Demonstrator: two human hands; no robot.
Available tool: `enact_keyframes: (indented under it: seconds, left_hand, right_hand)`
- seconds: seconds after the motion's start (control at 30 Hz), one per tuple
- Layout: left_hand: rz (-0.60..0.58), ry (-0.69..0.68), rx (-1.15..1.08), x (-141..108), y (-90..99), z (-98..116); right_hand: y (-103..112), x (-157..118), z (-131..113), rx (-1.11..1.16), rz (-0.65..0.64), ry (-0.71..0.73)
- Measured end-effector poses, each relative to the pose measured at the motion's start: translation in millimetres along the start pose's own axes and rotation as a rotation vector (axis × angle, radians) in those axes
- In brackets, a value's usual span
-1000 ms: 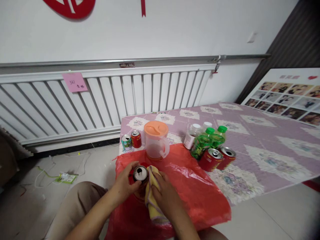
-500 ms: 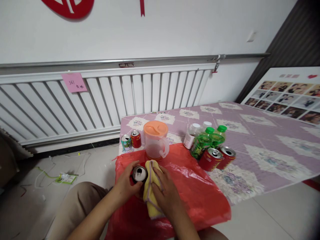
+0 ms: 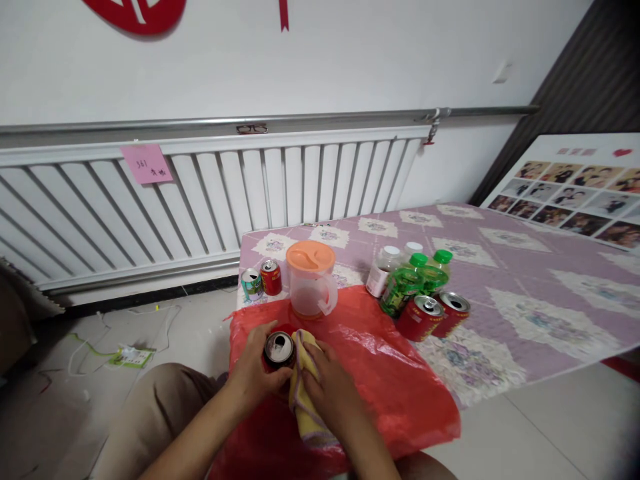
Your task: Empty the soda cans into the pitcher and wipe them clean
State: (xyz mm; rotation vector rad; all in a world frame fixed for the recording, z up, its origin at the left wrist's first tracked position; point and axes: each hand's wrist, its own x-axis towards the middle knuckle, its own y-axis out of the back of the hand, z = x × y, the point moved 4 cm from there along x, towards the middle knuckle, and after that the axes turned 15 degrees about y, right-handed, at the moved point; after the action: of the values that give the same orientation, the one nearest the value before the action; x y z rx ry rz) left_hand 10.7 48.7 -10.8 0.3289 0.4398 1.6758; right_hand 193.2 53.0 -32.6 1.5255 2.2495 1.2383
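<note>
Your left hand (image 3: 254, 365) clamps the opened drink can (image 3: 279, 348), upright over red plastic sheet (image 3: 385, 373), likely bracing it against the yellow cloth (image 3: 309, 419) your right hand (image 3: 334, 387) grips at its side.

Open run over red plastic sheet (image 3: 395, 387), right of right hand (image 3: 327, 387), up to large red cans (image 3: 419, 320); bottles (image 3: 400, 293) behind them block. Gap between bottles and pitcher (image 3: 306, 293) passable. Pitcher blocks beyond left hand (image 3: 257, 370); small cans (image 3: 271, 280) crowd pitcher's left.
</note>
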Motion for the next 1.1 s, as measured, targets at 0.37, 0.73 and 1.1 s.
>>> enact_keyframes:
  seconds: [0.37, 0.73, 1.1]
  left_hand:
    - [-0.077, -0.018, -0.023, -1, 0.0, 5]
    - [-0.114, 0.001, -0.007, -2, 1.0, 4]
    - [0.036, -0.003, 0.000, 2, 4.9, -6]
  right_hand:
    - [4, 0, -5, 0.044, 0.169, 0.161]
    - [0, 0, -1, 0.014, -0.023, -0.016]
    - [6, 1, -8, 0.050, 0.119, 0.117]
